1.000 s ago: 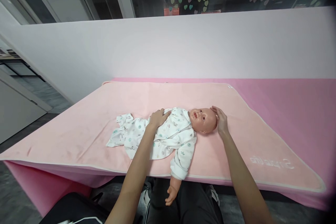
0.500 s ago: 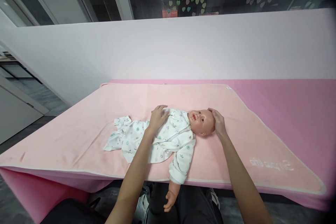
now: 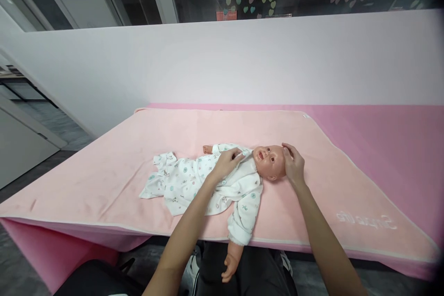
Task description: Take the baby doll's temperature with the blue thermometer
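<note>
A baby doll [image 3: 269, 161] lies on its back with its head to the right, dressed in a white printed baby outfit [image 3: 187, 182]. My left hand [image 3: 227, 163] is on the doll's chest, its fingertips pinched on the cloth of the outfit near the collar. Against the crown of the doll's head rests my right hand [image 3: 294, 165], loosely curved with its fingers open. One doll arm hangs over the near table edge, and its bare hand [image 3: 231, 261] shows below the cuff. The doll's other hand [image 3: 207, 149] sticks out of the far sleeve.
A peach blanket [image 3: 114, 162] with a pale border covers most of the pink tabletop [image 3: 388, 143]. Behind the table stands a white wall [image 3: 243, 62] with dark glass above it. My dark-clad legs [image 3: 260, 270] are under the near edge.
My left hand has moved right, from the doll's belly up toward the collar, uncovering the doll's far hand. My right hand stays by the head, its fingers slightly lifted.
</note>
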`<move>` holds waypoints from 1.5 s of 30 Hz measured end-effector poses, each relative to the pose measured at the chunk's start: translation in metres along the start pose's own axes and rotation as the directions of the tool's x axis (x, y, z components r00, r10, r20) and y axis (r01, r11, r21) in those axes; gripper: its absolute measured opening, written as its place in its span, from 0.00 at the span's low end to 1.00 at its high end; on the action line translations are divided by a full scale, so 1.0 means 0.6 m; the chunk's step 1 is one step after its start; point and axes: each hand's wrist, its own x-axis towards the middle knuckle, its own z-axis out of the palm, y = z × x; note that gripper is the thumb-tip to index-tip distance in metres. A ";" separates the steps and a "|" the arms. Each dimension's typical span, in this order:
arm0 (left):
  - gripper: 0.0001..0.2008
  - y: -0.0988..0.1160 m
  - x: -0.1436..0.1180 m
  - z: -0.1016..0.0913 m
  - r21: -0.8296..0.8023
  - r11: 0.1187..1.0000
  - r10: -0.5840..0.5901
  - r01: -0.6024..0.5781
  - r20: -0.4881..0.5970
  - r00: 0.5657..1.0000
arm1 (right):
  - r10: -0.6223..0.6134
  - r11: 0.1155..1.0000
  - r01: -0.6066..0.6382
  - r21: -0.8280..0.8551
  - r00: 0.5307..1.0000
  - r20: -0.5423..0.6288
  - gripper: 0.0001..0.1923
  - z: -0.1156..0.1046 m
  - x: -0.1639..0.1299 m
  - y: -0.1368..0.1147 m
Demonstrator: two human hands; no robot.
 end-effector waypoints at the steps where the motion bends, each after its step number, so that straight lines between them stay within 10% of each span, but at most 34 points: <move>1: 0.17 -0.008 0.005 -0.005 -0.129 0.991 -0.051 0.042 -0.065 0.997 | -0.060 0.996 0.056 -0.071 0.997 -0.050 0.19 0.002 -0.005 -0.010; 6: 0.19 -0.031 0.018 -0.024 -0.608 0.763 -0.341 0.217 -0.094 0.935 | -0.205 0.921 0.220 -0.323 0.976 0.081 0.16 0.058 -0.033 -0.100; 12: 0.19 -0.029 0.016 -0.027 -0.819 0.531 -0.339 0.217 0.029 0.940 | -0.349 0.602 0.632 -0.488 0.758 0.550 0.16 0.161 -0.036 -0.159; 18: 0.18 -0.034 0.012 -0.032 -0.831 0.520 -0.303 0.197 0.036 0.952 | -0.212 0.273 0.639 -0.719 0.769 0.603 0.15 0.182 -0.052 -0.154; 21: 0.17 -0.039 0.014 -0.032 -0.811 0.561 -0.298 0.168 -0.009 0.954 | -0.142 0.326 0.563 -0.760 0.824 0.549 0.13 0.154 -0.065 -0.174; 24: 0.15 -0.041 0.016 -0.028 -0.776 0.619 -0.319 0.123 -0.105 0.942 | -0.117 0.574 0.380 -0.725 0.915 0.387 0.12 0.102 -0.065 -0.206; 28: 0.19 -0.029 0.006 -0.015 -0.638 0.769 -0.210 0.045 -0.185 0.960 | -0.105 0.980 0.109 -0.169 0.994 0.031 0.08 0.023 -0.054 -0.257; 31: 0.19 -0.014 -0.007 -0.004 -0.191 0.980 0.039 -0.054 -0.080 0.996 | -0.075 0.968 0.068 0.242 0.997 0.020 0.11 -0.015 -0.049 -0.293; 35: 0.13 -0.003 -0.015 -0.001 0.141 0.976 0.160 -0.168 0.068 0.985 | -0.084 0.930 0.090 0.357 0.996 -0.033 0.12 -0.035 -0.051 -0.323; 40: 0.14 -0.006 -0.014 -0.005 -0.003 0.981 0.195 -0.195 -0.018 0.981 | -0.025 0.952 0.041 0.303 0.998 -0.056 0.12 -0.051 -0.072 -0.284; 45: 0.13 -0.012 -0.015 -0.007 -0.339 0.934 0.087 -0.114 -0.093 0.992 | 0.339 0.915 -0.338 0.223 0.940 0.035 0.18 -0.100 -0.141 -0.149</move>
